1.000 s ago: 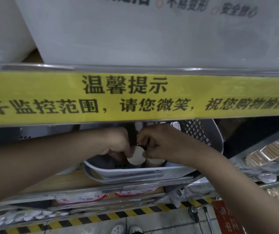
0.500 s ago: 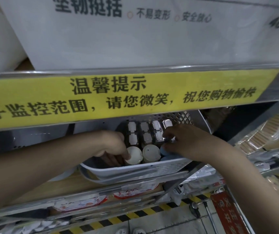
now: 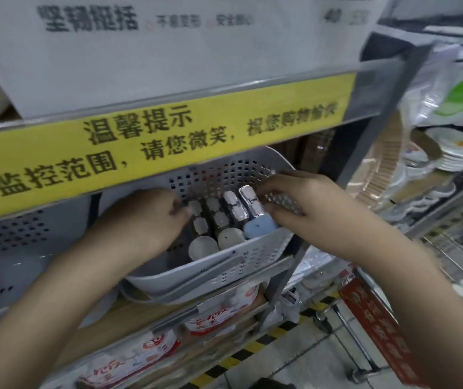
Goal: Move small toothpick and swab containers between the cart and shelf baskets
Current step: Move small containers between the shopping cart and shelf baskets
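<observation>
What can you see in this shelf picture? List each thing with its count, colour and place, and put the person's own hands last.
basket: one, pale grey, perforated, on the middle shelf.
round containers: two white-topped and one blue-topped, along the basket's front wall.
wrapped packs: about four rows, silver-grey, behind the round containers.
yellow sign strip: one, with black characters, on the shelf edge above the basket.
white box: one, printed, on the upper shelf.
plates: one white stack, on the rack at right.
left hand: inside the basket, fingers at the leftmost pack.
right hand: fingers on the rightmost pack.
</observation>
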Demonstrator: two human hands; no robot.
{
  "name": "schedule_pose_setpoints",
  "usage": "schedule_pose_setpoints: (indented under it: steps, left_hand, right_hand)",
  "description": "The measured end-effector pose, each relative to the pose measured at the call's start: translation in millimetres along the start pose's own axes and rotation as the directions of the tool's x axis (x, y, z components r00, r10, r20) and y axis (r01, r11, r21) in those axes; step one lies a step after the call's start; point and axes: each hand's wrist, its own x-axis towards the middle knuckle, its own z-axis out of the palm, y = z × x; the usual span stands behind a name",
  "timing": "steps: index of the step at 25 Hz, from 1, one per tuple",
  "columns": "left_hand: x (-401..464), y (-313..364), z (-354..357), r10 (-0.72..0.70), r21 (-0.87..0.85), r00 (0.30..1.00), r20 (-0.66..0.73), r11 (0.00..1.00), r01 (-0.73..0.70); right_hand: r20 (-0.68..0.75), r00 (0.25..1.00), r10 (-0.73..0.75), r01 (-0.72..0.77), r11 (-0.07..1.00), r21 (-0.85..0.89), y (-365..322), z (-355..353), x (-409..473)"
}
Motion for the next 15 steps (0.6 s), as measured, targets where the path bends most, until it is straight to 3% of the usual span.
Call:
schedule_pose_setpoints:
  steps: [2,3,5,7,10,15]
  left_hand:
    - [-22,14,-1,0.130,-0.002,0.973,-0.191,0.991,-0.133]
    - [-31,21,1,0.241,0.009,0.926,-0.291,0.968,-0.249]
    - [-47,45,7,0.486,0.067,0.762,-0.427,0.858,-0.510]
    - [-59,71,17,0.634,0.130,0.604,-0.483,0.734,-0.666]
    - [-71,127,48,0.746,0.139,0.473,-0.468,0.591,-0.794]
    - [-87,244,128,0.886,0.003,0.410,-0.214,0.421,-0.907]
  right_hand:
    - [-0.114,0.993,0.003,-0.004,1.000,-0.003,-4,-7,-33]
    - [-0.162,0.987,0.008,-0.010,1.000,-0.007,-3,-9,-50]
    - [-0.249,0.967,0.056,-0.062,0.998,-0.018,6,-11,-90]
    - [-0.319,0.936,0.148,-0.157,0.988,-0.003,22,-8,-133]
    - [-0.360,0.871,0.333,-0.343,0.939,0.040,53,-4,-204]
    - [-0.315,0.706,0.634,-0.631,0.766,0.127,105,5,-338]
